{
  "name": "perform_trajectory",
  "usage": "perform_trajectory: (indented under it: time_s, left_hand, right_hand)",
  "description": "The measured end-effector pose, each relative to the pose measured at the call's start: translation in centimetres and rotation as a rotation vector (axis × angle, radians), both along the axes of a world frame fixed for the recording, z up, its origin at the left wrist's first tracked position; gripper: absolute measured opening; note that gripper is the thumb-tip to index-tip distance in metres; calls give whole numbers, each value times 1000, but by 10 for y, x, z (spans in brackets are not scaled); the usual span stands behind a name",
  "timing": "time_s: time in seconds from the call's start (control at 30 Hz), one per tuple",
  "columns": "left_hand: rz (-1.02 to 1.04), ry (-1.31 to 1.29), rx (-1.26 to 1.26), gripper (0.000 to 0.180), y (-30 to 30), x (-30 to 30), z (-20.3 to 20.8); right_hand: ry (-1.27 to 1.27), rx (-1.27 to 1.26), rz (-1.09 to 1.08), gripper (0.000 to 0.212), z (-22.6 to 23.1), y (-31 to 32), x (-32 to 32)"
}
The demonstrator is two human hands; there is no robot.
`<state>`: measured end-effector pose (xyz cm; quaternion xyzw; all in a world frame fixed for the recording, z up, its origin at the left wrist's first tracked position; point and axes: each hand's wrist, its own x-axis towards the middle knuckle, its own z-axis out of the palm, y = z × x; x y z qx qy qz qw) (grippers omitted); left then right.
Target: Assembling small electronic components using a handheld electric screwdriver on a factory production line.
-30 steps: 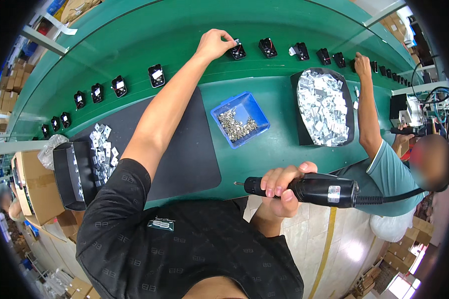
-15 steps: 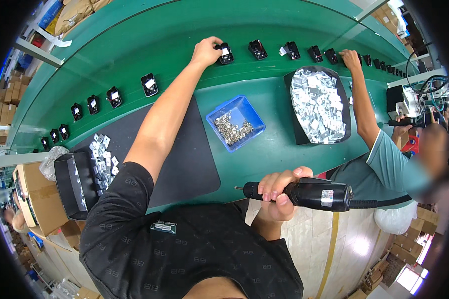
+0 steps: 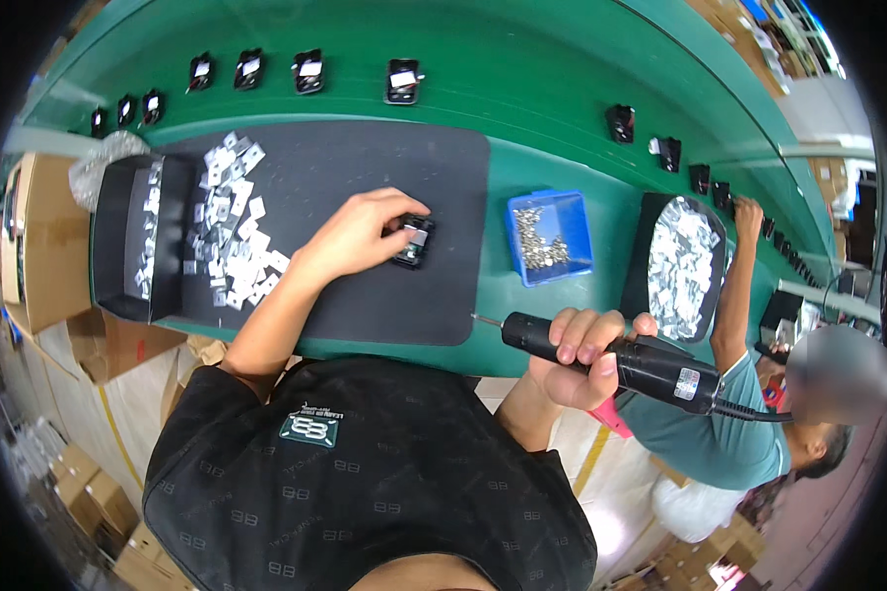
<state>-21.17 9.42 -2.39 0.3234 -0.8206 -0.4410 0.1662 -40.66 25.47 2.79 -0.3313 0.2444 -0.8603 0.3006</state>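
Note:
On the dark grey mat (image 3: 365,158), my left hand (image 3: 368,232) is closed round a small black plastic housing (image 3: 416,243) that has a light patch on its upper face. Fingers cover part of that housing. My right hand (image 3: 586,357) grips a black corded electric screwdriver (image 3: 665,372), its thin bit pointing left over the mat's right edge. Right of the mat stands a blue bin (image 3: 579,236) with many small metal screws (image 3: 542,241) in it. Loose silvery plates (image 3: 241,231) lie spread on the left part of the mat.
A black box (image 3: 118,236) with more plates stands at the mat's left end. More black housings (image 3: 308,72) sit in a row along the green far strip (image 3: 503,74). To the right, a co-worker's arm (image 3: 737,286) reaches past a black tray of plates (image 3: 682,266).
My left hand has brought a black housing from the far strip back onto the mat. The screwdriver stays in my right hand. The head view has shifted.

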Motion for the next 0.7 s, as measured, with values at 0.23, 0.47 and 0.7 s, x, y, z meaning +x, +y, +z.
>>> perform_trajectory:
  time_s: [0.23, 0.47, 0.7]
  left_hand:
    - [-138, 143, -98, 82, 9, 26, -12]
    - [-131, 28, -172, 79, 14, 23, -19]
    - [-110, 22, -178, 74, 16, 21, -18]
  right_hand:
    - [86, 13, -124, 44, -13, -46, 46]
    - [222, 69, -197, 44, -36, -72, 66]
    - [243, 106, -194, 44, -42, -74, 70]
